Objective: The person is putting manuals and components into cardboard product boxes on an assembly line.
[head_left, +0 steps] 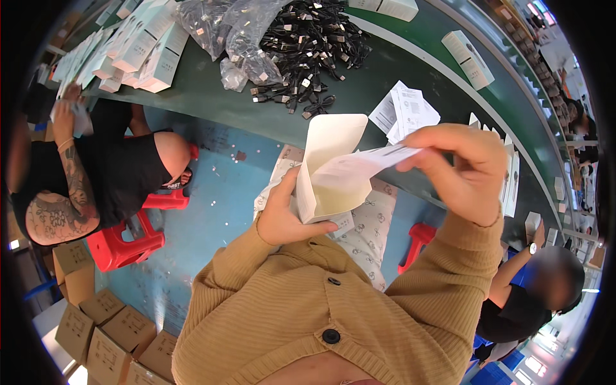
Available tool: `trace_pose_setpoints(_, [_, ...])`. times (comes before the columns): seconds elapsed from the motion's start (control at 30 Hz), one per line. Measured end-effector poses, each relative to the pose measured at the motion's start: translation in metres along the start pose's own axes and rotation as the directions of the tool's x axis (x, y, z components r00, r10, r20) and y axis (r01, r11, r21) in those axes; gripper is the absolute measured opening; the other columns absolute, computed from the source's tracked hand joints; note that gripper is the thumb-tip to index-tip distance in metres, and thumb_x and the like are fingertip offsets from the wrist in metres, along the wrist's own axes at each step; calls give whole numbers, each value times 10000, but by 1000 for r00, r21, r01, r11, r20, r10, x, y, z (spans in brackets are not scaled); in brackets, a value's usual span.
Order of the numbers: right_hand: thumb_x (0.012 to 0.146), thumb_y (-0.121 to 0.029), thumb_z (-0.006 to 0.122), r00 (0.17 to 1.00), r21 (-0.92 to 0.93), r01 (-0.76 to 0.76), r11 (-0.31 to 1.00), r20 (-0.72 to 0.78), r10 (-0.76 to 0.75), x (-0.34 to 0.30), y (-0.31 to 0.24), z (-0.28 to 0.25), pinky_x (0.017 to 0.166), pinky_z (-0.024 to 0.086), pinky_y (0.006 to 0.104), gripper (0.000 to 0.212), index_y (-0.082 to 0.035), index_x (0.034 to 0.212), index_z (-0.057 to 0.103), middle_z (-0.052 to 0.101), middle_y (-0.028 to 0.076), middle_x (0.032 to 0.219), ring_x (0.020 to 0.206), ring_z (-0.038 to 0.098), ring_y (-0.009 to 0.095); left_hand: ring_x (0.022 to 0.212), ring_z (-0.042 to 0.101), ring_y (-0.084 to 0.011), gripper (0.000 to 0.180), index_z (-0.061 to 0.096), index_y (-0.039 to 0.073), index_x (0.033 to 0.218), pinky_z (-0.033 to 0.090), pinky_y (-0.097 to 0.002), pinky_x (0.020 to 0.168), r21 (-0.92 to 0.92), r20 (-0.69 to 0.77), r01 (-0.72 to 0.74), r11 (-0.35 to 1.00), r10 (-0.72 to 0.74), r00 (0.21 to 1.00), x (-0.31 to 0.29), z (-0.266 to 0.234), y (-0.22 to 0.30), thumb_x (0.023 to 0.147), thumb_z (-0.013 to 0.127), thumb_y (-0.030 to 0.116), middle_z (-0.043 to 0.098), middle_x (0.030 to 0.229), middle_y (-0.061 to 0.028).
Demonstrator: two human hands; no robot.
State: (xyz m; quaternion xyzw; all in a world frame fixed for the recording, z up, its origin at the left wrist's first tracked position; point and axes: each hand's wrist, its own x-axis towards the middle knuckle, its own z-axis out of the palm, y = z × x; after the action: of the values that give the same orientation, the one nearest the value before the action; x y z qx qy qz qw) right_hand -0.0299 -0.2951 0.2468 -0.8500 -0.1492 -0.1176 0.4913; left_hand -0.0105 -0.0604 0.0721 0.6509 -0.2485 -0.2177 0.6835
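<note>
Fingers first: on the right hand [471,163], thumb and forefinger pinch a sheet's upper end, while the left hand [280,215] wraps a box, fingers on its left wall, thumb along the near lower edge.

Biggest thing in play, the dark green table [224,106], running across the top. On it, a heap of black cables [308,48] with metal plugs, and beside that, a grey plastic bag [212,29]. Over to the left, a stack of white cartons [147,54], printed with small dark text, too fine here to follow. Another white carton [467,59] lies at upper right, likewise printed.

And here's the white box [309,192], held tilted in front of the table edge, flap standing up, pale inside showing, the visible faces plain! Right of it on the table, loose leaflets [410,112] carry dense small print and little diagrams.

Smallest now: the thin white sheet [362,164], slanting from the right fingertips, lower end at the box's open mouth, dark lines near the grip, blurred beyond reading.
</note>
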Motion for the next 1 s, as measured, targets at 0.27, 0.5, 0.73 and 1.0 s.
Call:
trace_pose_setpoints(0.27, [770, -171, 757, 982, -60, 64, 996, 183, -52, 6, 27, 40, 579, 503, 252, 271, -69, 1011, 684, 642, 83, 1011, 649, 598, 151, 1154, 540, -244, 969, 360, 12, 1368, 420, -360, 973, 30, -13, -43, 999, 43, 999, -9, -10, -7, 601, 894, 267, 558, 1235, -132])
trace_pose_setpoints(0.5, [765, -350, 744, 991, -689, -130, 713, -61, 121, 37, 127, 93, 604, 533, 375, 391, -38, 978, 643, 614, 152, 960, 721, 662, 298, 1114, 563, -201, 902, 380, 16, 1306, 442, -358, 949, -80, -182, 1, 997, -16, 983, -31, -28, -29, 594, 901, 205, 586, 1200, -121])
trace_pose_setpoints(0.73, [819, -273, 679, 976, -712, -211, 670, -119, 181, 27, 140, 97, 606, 521, 424, 246, -33, 870, 659, 634, 148, 823, 721, 647, 337, 1102, 576, -207, 904, 377, 10, 1301, 454, -360, 932, 3, -257, -11, 1000, 11, 966, -29, -32, -32, 589, 902, 197, 593, 1183, -112])
trace_pose_setpoints(1.0, [822, -225, 687, 986, -567, -148, 810, -152, 73, 14, 64, 48, 550, 491, 353, 218, -48, 949, 678, 630, 125, 758, 632, 614, 293, 1086, 599, -251, 965, 356, 12, 1330, 470, -375, 918, 85, -207, -68, 994, 84, 975, -17, -28, -39, 575, 914, 236, 586, 1203, -137])
